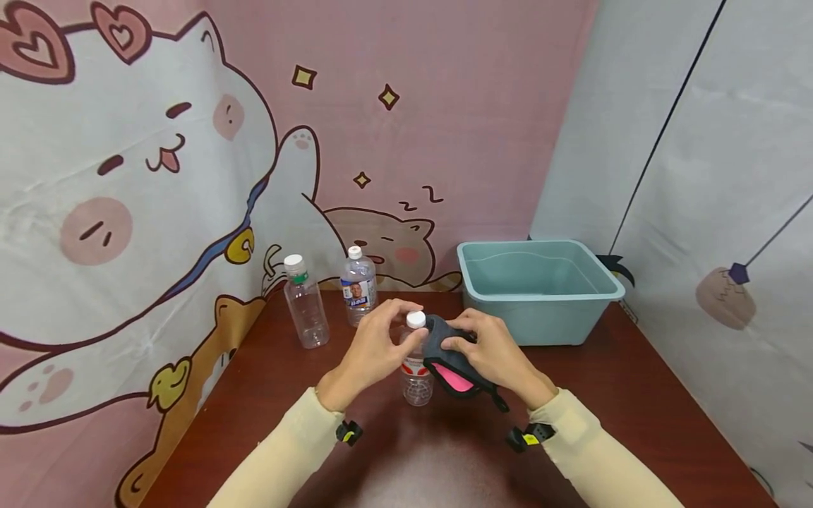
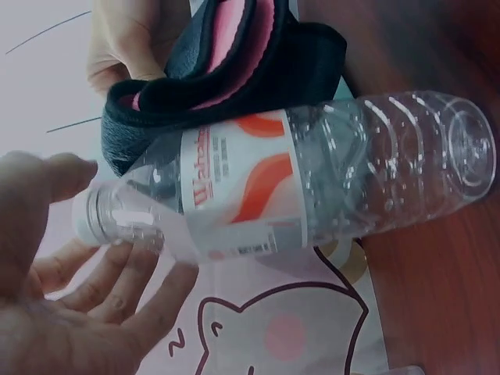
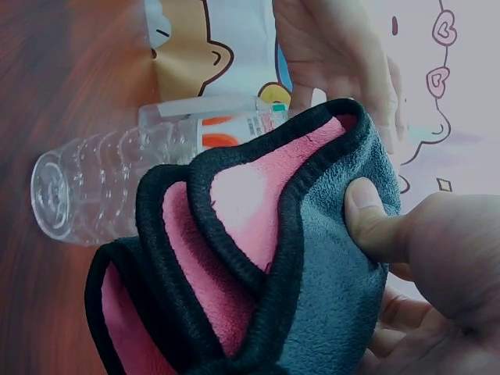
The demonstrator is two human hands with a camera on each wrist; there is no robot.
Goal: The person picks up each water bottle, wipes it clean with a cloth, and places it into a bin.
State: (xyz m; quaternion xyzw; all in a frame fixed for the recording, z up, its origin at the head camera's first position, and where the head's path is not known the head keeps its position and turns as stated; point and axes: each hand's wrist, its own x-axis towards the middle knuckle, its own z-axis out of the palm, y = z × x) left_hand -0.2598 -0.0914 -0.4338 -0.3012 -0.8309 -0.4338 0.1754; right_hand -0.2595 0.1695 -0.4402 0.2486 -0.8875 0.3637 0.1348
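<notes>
A clear plastic bottle (image 1: 417,389) with a white cap and a red-and-white label stands upright on the table in front of me. My left hand (image 1: 376,347) holds it loosely at the neck, thumb on the near side and fingers curled behind, as the left wrist view shows. On the right, a folded cloth (image 3: 328,258), dark grey outside, pink inside and edged in black, is pinched by my right hand (image 1: 498,349). The cloth (image 2: 234,86) lies against the bottle's upper side and hides part of it in the right wrist view.
At the back left stand another clear bottle (image 1: 308,314) with a white cap and green neck band, and a bottle (image 1: 359,291) with a blue label. A light-teal plastic bin (image 1: 540,321) sits at the back right of the brown table (image 1: 635,423). Printed curtains border the table.
</notes>
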